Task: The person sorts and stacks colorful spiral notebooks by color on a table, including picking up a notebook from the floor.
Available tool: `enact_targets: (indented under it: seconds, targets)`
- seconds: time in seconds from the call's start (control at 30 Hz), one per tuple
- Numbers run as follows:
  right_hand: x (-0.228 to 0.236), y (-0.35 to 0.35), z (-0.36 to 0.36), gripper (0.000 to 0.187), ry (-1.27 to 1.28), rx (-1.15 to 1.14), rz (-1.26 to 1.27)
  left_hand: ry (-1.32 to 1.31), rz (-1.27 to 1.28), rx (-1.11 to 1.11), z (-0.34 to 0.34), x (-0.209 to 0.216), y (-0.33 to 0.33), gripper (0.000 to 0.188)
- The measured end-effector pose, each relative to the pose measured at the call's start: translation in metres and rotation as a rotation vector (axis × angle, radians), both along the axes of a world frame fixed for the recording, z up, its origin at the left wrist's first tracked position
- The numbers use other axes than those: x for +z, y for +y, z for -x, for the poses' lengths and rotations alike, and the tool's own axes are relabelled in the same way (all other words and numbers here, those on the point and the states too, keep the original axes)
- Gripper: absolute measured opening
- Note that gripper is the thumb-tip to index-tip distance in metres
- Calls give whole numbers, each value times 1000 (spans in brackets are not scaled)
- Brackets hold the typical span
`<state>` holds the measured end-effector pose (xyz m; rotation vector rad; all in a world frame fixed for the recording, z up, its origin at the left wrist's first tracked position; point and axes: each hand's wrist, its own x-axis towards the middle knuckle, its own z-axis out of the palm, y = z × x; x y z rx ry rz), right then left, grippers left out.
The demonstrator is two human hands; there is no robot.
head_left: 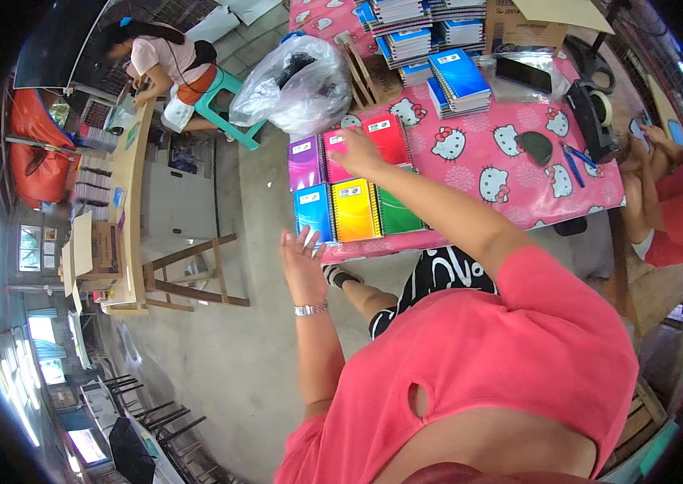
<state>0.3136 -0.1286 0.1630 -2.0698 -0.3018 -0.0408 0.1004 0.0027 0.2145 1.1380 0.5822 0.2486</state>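
Note:
Six spiral notebooks lie in two rows at the left end of the table. In the far row are a purple notebook [305,160], a pink notebook [336,140] and a red notebook [390,138]. Nearer to me are a blue notebook [313,211], a yellow notebook [353,208] and a green notebook [398,211]. My right hand [356,153] reaches over the pink notebook and partly hides it, fingers apart. Beside the blue notebook's near edge, my left hand [303,256] is raised with spread fingers, holding nothing. A metal-band watch [311,309] circles that wrist.
On the pink patterned tablecloth [470,181] stand notebook stacks [458,81], a plastic bag [297,85], a phone [524,75], pliers [574,165] and a tape dispenser [591,121]. One person [165,60] sits at a wooden bench at far left, another [672,202] at right.

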Motion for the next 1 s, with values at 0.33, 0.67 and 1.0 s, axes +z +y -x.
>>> enact_targets:
  seconds: [0.33, 0.67, 1.0]
  targets:
    - [-7, 87, -53, 55, 188, -219, 470, 22, 3, -14, 50, 0, 8, 47]
    - [77, 63, 42, 40, -162, 393, -523, -41, -370, 168, 34, 3, 24, 47]
    - [13, -6, -46, 44, -126, -61, 367, -112, 397, -94, 49, -12, -7, 33]
